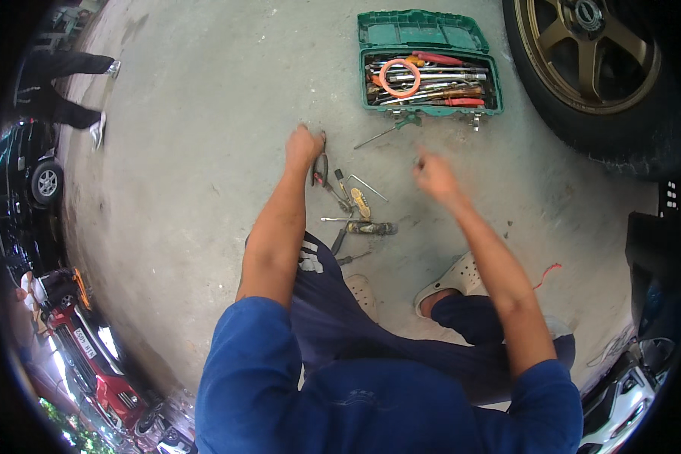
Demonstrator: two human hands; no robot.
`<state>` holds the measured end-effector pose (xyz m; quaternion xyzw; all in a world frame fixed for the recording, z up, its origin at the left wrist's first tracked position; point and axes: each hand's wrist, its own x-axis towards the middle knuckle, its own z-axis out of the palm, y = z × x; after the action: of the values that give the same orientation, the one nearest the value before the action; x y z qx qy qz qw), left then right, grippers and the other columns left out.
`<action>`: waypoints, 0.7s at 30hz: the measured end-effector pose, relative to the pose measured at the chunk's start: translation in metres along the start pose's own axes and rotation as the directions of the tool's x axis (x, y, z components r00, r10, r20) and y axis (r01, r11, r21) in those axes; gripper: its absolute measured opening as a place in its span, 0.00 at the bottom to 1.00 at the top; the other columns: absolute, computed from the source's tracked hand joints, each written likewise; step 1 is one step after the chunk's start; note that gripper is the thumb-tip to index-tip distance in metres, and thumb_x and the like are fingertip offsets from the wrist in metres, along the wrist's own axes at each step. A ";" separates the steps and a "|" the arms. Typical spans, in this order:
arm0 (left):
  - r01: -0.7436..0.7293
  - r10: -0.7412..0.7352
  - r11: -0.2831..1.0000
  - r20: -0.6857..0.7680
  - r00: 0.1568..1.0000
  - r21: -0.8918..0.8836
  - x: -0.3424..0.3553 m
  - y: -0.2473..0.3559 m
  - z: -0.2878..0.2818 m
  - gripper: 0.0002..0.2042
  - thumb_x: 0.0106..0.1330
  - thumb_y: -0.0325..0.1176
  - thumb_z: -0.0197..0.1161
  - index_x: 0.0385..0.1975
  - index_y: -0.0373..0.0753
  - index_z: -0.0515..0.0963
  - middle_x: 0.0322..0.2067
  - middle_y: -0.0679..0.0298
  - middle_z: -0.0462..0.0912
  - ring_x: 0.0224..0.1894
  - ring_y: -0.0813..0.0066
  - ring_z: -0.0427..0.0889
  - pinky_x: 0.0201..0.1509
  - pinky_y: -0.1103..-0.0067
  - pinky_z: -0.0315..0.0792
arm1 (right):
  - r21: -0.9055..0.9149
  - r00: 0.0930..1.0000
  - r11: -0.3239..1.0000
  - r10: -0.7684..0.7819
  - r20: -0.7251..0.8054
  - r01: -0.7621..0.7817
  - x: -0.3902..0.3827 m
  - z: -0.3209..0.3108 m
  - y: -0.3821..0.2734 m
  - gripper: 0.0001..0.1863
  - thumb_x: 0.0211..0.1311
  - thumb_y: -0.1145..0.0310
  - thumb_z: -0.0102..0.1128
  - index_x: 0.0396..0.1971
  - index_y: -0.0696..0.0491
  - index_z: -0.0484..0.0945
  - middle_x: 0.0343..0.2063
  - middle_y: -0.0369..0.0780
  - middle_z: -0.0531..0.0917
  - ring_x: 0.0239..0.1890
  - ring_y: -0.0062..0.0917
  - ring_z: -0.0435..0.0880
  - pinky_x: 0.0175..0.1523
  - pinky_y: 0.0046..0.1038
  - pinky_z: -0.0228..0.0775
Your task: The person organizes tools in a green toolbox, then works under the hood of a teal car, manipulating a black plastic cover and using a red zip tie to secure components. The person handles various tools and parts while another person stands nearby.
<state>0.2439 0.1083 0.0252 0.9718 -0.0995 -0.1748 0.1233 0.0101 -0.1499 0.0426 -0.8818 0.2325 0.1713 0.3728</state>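
My left hand (304, 145) is closed over the floor, with a dark bit showing beside its fingers; what it holds, if anything, I cannot make out. Just below it lie pliers (326, 181) with dark and red handles. My right hand (435, 177), slightly blurred, is also closed, with a small dark spot at its fingertips. Between the hands and the toolbox rests a green-handled screwdriver (390, 135). Nearer my feet are a hex key (369, 187), a yellow-and-black handled tool (361, 203), a thick dark worn handle (372, 228) and a small screwdriver (353, 258).
An open green toolbox (365, 97) full of hand tools stands ahead, an orange ring (382, 79) on top. A bronze-rimmed wheel (533, 83) is at the far right. A red string (546, 274) lies on the concrete. At left are a walking person (76, 64) and parked cars (98, 371).
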 end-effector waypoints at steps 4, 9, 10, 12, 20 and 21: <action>-0.144 0.143 0.989 0.051 0.988 0.026 -0.032 -0.025 0.037 0.23 0.66 0.39 0.67 0.55 0.29 0.77 0.47 0.41 0.83 0.52 0.41 0.84 0.57 0.57 0.78 | 0.049 0.972 0.971 -0.236 -0.015 0.236 -0.046 0.101 -0.026 0.44 0.55 0.60 0.78 0.73 0.51 0.69 0.59 0.55 0.78 0.61 0.49 0.78 0.65 0.47 0.73; -0.364 0.369 0.928 0.057 0.928 -0.084 -0.033 -0.029 0.034 0.26 0.60 0.38 0.68 0.58 0.33 0.79 0.44 0.46 0.82 0.48 0.42 0.83 0.55 0.57 0.78 | -0.100 0.945 0.941 -0.326 -0.015 0.323 -0.080 0.137 -0.045 0.50 0.50 0.66 0.80 0.74 0.51 0.64 0.57 0.51 0.77 0.62 0.47 0.76 0.65 0.44 0.74; -0.453 0.471 0.881 0.144 0.871 -0.138 -0.035 -0.029 0.031 0.25 0.60 0.36 0.68 0.57 0.34 0.80 0.45 0.47 0.81 0.49 0.43 0.83 0.55 0.58 0.78 | -0.125 0.947 0.940 -0.322 -0.013 0.318 -0.084 0.139 -0.044 0.50 0.50 0.68 0.80 0.74 0.51 0.63 0.55 0.50 0.78 0.61 0.47 0.77 0.65 0.44 0.74; -0.538 0.579 0.814 0.352 0.735 -0.217 -0.037 -0.026 0.027 0.23 0.60 0.34 0.68 0.56 0.36 0.81 0.49 0.48 0.80 0.50 0.44 0.83 0.56 0.58 0.79 | -0.144 0.951 0.940 -0.307 0.042 0.310 -0.085 0.142 -0.040 0.46 0.51 0.68 0.79 0.72 0.50 0.66 0.54 0.49 0.79 0.60 0.46 0.77 0.64 0.43 0.75; -0.898 0.820 0.432 0.380 0.428 0.081 -0.081 -0.053 0.042 0.20 0.61 0.30 0.71 0.53 0.38 0.77 0.58 0.51 0.75 0.50 0.46 0.84 0.55 0.58 0.80 | -0.098 0.956 0.951 -0.290 0.045 0.293 -0.099 0.152 -0.017 0.33 0.54 0.70 0.75 0.61 0.52 0.72 0.52 0.47 0.79 0.58 0.43 0.77 0.62 0.43 0.74; -0.888 0.791 0.445 0.413 0.451 0.117 -0.080 -0.056 0.040 0.19 0.61 0.31 0.71 0.52 0.38 0.77 0.58 0.51 0.76 0.50 0.45 0.85 0.54 0.58 0.80 | -0.110 0.957 0.951 -0.287 0.049 0.291 -0.101 0.152 -0.014 0.32 0.54 0.70 0.75 0.60 0.53 0.73 0.52 0.46 0.79 0.58 0.43 0.77 0.62 0.43 0.74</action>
<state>0.1639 0.1719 -0.0008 0.7565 -0.6174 -0.2149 0.0203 -0.0860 -0.0003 -0.0020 -0.9236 0.0847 0.1423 0.3456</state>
